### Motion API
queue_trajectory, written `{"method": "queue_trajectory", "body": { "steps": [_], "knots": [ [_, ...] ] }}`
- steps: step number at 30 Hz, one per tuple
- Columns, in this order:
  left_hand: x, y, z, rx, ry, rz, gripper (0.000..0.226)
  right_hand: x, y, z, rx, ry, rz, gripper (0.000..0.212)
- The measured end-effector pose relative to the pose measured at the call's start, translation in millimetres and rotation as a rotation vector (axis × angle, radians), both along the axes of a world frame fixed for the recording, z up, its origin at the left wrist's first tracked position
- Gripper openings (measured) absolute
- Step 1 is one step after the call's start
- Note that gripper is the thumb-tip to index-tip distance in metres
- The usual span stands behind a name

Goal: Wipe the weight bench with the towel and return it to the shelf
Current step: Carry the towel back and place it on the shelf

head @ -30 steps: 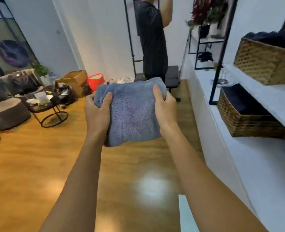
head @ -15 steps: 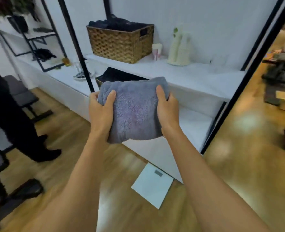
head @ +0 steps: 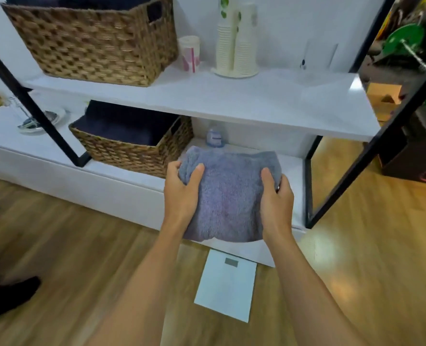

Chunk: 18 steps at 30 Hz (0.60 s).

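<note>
Grey-blue plush sat bunched between my hands: the folded towel (head: 228,196), held at both sides. My left hand (head: 182,193) gripped its left edge, thumb pressed on top and fingers curled round the fold. My right hand (head: 276,198) did the same on the right edge, thumb on top and the other fingers tucked underneath, out of sight. The towel's far end reached in over the lower shelf (head: 291,171), while its near end hung past the shelf's front edge. I could not tell whether it touched the white board.

Just left of the towel stood a wicker basket (head: 132,153) with dark cloth folded inside, and behind the towel, near the back wall, a small bottle (head: 214,136). On the upper shelf (head: 231,96) were a larger wicker basket (head: 94,46), a pink-and-white cup (head: 190,54) and two stacks of paper cups (head: 236,46). Black metal posts (head: 371,146) framed the unit. Below my wrists, a white bathroom scale (head: 226,283) lay on the wooden floor (head: 69,245), its far edge just beside the shelf's base. At far left a dark shoe (head: 7,290) rested on the floor.
</note>
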State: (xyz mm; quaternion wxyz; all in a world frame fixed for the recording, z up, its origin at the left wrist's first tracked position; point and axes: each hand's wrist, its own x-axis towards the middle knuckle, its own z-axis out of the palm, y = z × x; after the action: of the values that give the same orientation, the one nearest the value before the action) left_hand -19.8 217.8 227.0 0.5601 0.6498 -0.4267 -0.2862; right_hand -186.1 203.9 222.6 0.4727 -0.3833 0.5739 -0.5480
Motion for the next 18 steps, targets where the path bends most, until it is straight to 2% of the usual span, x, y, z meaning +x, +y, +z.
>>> {"method": "queue_trajectory", "body": {
  "steps": [6,10,15,18],
  "knots": [
    [22,-120,-96,0.045,0.012,-0.115,0.03,19,-91,-91,0.068,0.063,-0.128,0.027],
    [22,-197,-176,0.051,0.042,-0.206,0.029,14,-158,-166,0.088,0.121,-0.203,0.021],
    [12,-305,-259,0.101,0.066,-0.342,0.047,-6,-253,-243,0.093,0.207,-0.237,0.029],
    [1,-364,-295,0.079,-0.017,-0.399,0.052,-21,-310,-275,0.046,0.348,-0.214,0.035]
  ]
}}
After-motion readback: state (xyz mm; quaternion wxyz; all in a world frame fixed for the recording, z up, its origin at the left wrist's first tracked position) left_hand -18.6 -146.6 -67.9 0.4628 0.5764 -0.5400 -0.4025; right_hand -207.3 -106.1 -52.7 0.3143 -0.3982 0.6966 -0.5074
